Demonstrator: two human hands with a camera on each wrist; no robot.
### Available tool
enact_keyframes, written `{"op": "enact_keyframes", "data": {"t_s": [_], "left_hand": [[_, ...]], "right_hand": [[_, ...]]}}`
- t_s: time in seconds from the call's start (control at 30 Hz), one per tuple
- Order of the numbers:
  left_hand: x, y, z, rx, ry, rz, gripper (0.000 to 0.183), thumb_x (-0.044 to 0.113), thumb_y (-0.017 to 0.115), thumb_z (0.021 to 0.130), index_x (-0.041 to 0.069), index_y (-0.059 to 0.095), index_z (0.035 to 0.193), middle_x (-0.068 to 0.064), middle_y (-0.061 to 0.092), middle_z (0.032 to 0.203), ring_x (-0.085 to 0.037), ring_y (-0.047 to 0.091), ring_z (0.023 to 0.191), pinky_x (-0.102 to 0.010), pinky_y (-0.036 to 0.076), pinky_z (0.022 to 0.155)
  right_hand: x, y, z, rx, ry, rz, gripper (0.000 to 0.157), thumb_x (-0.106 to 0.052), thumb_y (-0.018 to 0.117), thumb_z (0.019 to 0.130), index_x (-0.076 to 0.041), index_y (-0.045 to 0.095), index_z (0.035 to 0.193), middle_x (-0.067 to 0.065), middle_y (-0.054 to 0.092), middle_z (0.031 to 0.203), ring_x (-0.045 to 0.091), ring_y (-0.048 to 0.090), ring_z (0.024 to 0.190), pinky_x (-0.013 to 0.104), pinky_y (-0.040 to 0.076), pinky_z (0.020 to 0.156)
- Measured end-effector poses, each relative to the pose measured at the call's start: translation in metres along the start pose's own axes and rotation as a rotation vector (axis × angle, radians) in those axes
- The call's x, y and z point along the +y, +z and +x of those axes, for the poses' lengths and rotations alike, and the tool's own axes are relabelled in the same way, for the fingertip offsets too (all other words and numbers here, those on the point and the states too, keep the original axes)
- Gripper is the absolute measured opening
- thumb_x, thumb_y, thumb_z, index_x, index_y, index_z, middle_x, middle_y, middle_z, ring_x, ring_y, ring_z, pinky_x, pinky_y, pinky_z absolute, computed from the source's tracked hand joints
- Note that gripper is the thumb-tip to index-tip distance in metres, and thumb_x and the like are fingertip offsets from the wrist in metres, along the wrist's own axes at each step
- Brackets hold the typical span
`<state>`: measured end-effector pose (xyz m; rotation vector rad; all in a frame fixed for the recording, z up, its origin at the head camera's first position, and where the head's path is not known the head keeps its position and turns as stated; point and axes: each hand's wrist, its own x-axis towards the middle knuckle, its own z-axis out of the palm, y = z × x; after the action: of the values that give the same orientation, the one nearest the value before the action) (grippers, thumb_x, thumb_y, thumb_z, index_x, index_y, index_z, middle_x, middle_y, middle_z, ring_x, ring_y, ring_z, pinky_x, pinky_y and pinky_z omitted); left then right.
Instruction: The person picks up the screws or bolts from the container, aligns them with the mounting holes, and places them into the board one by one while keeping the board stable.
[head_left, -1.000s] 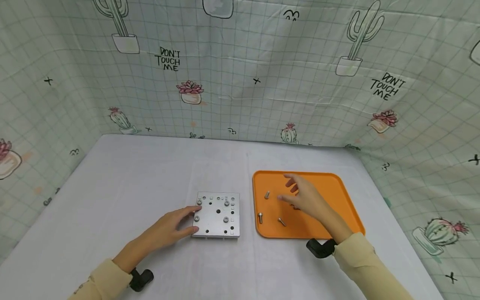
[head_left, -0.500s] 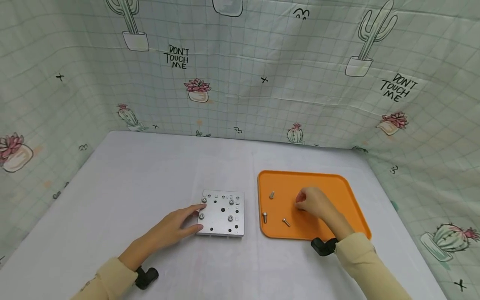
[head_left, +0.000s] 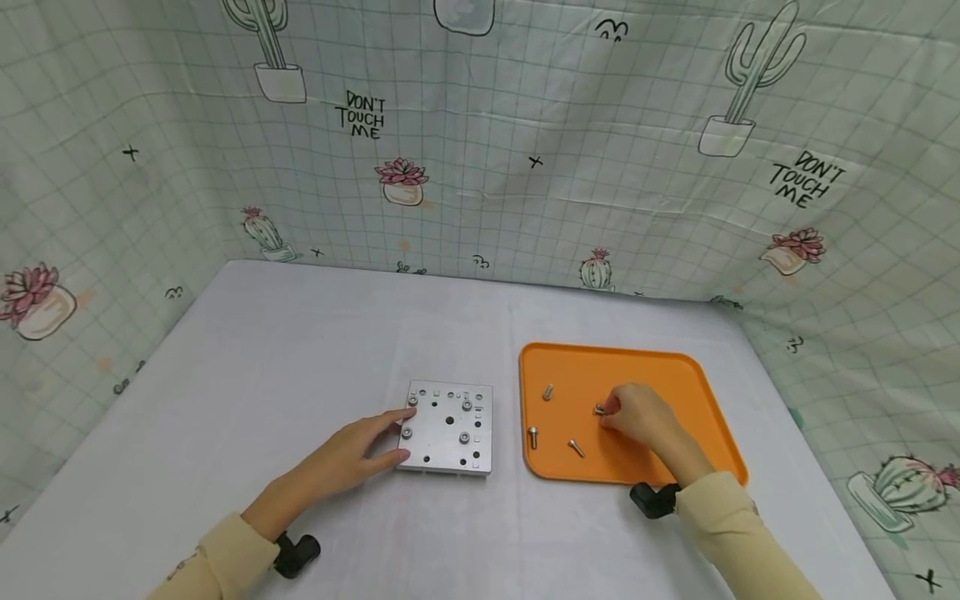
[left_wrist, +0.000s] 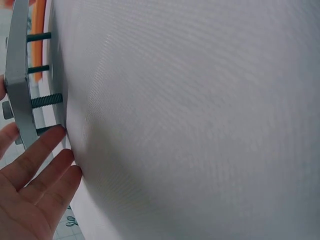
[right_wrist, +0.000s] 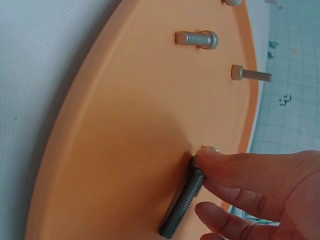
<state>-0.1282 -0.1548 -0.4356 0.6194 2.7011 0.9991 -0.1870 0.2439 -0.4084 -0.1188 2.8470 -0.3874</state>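
Observation:
My left hand (head_left: 348, 450) rests at the left edge of a silver metal plate (head_left: 441, 450), forefinger and thumb touching it. Small holes dot the plate, and several socket head screws stand in it. In the left wrist view, threaded screw ends (left_wrist: 46, 100) stick out below the plate (left_wrist: 19, 65), and the lower fingers (left_wrist: 60, 187) reach down to the cloth. My right hand (head_left: 641, 417) is low over the orange tray (head_left: 697, 392). Its thumb and fingers pinch a dark socket head screw (right_wrist: 182, 205) near the head; the far fingers are partly hidden behind the thumb.
Loose screws lie in the tray's left half: one at the back (head_left: 548, 392), one by the left rim (head_left: 533, 437), and one near the front (head_left: 576, 448). White cloth (head_left: 322, 333) covers the table, with a patterned curtain (head_left: 480, 142) behind.
The right hand has come down from above the tray, its spread fingers closing, then shifted slightly toward the front. The left hand stays at the plate; the head view has shifted slightly.

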Motion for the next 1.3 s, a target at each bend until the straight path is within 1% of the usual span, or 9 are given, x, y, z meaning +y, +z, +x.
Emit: {"op": "enact_keyframes", "data": {"t_s": [0.2, 0.4, 0.53, 0.73, 0.87, 0.97, 1.13, 1.3], "left_hand": [[-0.001, -0.001, 0.000, 0.003, 0.002, -0.002, 0.058, 0.040, 0.059, 0.089, 0.016, 0.043, 0.139, -0.004, 0.060, 0.121, -0.023, 0.055, 0.115, -0.048, 0.043, 0.099], [-0.002, -0.001, 0.000, 0.007, -0.005, -0.001, 0.058, 0.042, 0.059, 0.089, 0.018, 0.043, 0.139, -0.005, 0.059, 0.123, -0.024, 0.054, 0.117, -0.048, 0.042, 0.100], [-0.002, 0.000, -0.001, 0.002, -0.014, -0.018, 0.059, 0.043, 0.059, 0.089, 0.019, 0.043, 0.139, -0.005, 0.058, 0.125, -0.025, 0.052, 0.119, -0.049, 0.041, 0.101], [-0.002, 0.004, -0.004, -0.010, -0.010, -0.034, 0.059, 0.046, 0.058, 0.088, 0.021, 0.042, 0.139, -0.002, 0.060, 0.122, -0.023, 0.053, 0.118, -0.049, 0.041, 0.101], [-0.002, 0.004, -0.004, 0.002, -0.009, -0.039, 0.058, 0.046, 0.058, 0.088, 0.021, 0.043, 0.139, 0.000, 0.060, 0.121, -0.023, 0.053, 0.117, -0.049, 0.041, 0.100], [-0.001, 0.004, -0.003, 0.002, -0.012, -0.044, 0.058, 0.046, 0.059, 0.088, 0.022, 0.043, 0.139, -0.002, 0.058, 0.126, -0.024, 0.051, 0.121, -0.049, 0.039, 0.103], [-0.001, 0.002, -0.003, 0.007, -0.006, -0.051, 0.057, 0.044, 0.059, 0.088, 0.021, 0.043, 0.139, -0.003, 0.048, 0.140, -0.026, 0.043, 0.131, -0.048, 0.035, 0.108], [-0.004, 0.003, -0.004, 0.039, 0.009, -0.060, 0.056, 0.042, 0.060, 0.088, 0.019, 0.045, 0.138, -0.003, 0.048, 0.139, -0.026, 0.043, 0.131, -0.046, 0.036, 0.107]], "right_hand": [[0.001, 0.002, 0.000, 0.006, -0.036, -0.039, 0.015, -0.017, 0.072, 0.080, -0.007, 0.061, 0.078, 0.005, 0.057, 0.077, 0.017, 0.049, 0.069, 0.029, 0.043, 0.059], [0.002, 0.004, -0.001, 0.041, -0.061, -0.078, 0.015, -0.019, 0.073, 0.079, -0.008, 0.063, 0.077, 0.007, 0.055, 0.080, 0.021, 0.049, 0.074, 0.032, 0.045, 0.062], [0.001, 0.004, -0.007, 0.068, -0.072, -0.079, 0.014, -0.020, 0.072, 0.079, -0.008, 0.063, 0.076, 0.007, 0.053, 0.079, 0.022, 0.047, 0.076, 0.031, 0.043, 0.060], [0.000, 0.001, -0.019, 0.114, -0.104, 0.009, 0.015, -0.020, 0.070, 0.080, -0.008, 0.062, 0.075, 0.006, 0.051, 0.078, 0.018, 0.045, 0.070, 0.026, 0.038, 0.054], [-0.003, -0.003, -0.025, 0.155, -0.115, 0.065, 0.017, -0.023, 0.069, 0.082, -0.009, 0.062, 0.075, 0.006, 0.051, 0.080, 0.019, 0.045, 0.072, 0.027, 0.036, 0.056], [-0.007, -0.006, -0.028, 0.181, -0.120, 0.102, 0.016, -0.024, 0.068, 0.083, -0.010, 0.063, 0.077, 0.005, 0.053, 0.083, 0.019, 0.045, 0.074, 0.026, 0.036, 0.059], [-0.023, -0.011, -0.033, 0.224, -0.159, 0.171, 0.015, -0.024, 0.068, 0.083, -0.010, 0.064, 0.081, 0.004, 0.056, 0.085, 0.017, 0.046, 0.076, 0.026, 0.038, 0.061], [-0.046, -0.018, -0.035, 0.261, -0.222, 0.223, 0.014, -0.023, 0.069, 0.083, -0.010, 0.063, 0.083, 0.004, 0.059, 0.086, 0.017, 0.049, 0.078, 0.027, 0.041, 0.065]]}}
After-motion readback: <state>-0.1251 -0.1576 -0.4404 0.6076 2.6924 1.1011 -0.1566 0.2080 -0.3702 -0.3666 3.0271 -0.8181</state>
